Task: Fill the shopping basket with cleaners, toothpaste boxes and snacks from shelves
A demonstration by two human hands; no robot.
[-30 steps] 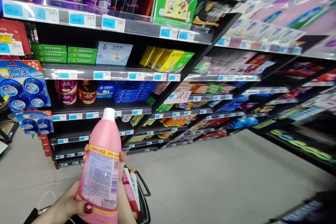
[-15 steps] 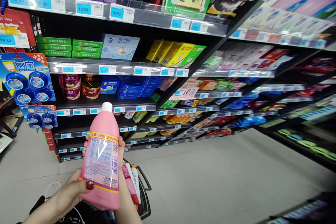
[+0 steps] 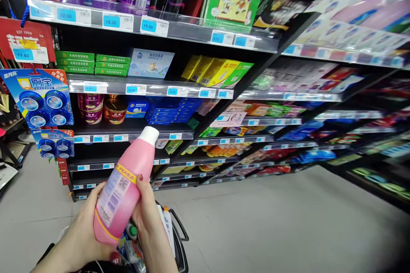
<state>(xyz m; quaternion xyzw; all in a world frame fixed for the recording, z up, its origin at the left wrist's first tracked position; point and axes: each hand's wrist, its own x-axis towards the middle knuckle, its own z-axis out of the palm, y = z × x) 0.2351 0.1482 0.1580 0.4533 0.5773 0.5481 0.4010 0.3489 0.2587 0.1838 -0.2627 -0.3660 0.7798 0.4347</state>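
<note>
A pink plastic bottle (image 3: 128,204) with a white cap, yellow bands and a printed label is held in front of me, its top leaning to the right. My left hand (image 3: 81,226) wraps its lower left side, with a red thumbnail showing under the base. Around the right side, near the upper yellow band, my right hand (image 3: 145,211) grips it with the thumb on the front. The other fingers of both hands are mostly hidden behind the bottle. Below it, partly covered by my arms, is a basket (image 3: 182,239) with a black handle, holding several packaged goods.
Store shelves (image 3: 128,130) with price tags run along the aisle, carrying boxes, tins and spray cans. Blue toilet-cleaner packs (image 3: 48,102) hang at the left end. Grey floor (image 3: 256,217) stretches to the right, with another shelf (image 3: 378,179) at the far right.
The bottle has turned about its length and tipped to the right, so the label now faces more to the left. My right thumb has come onto its front. The view has shifted slightly.
</note>
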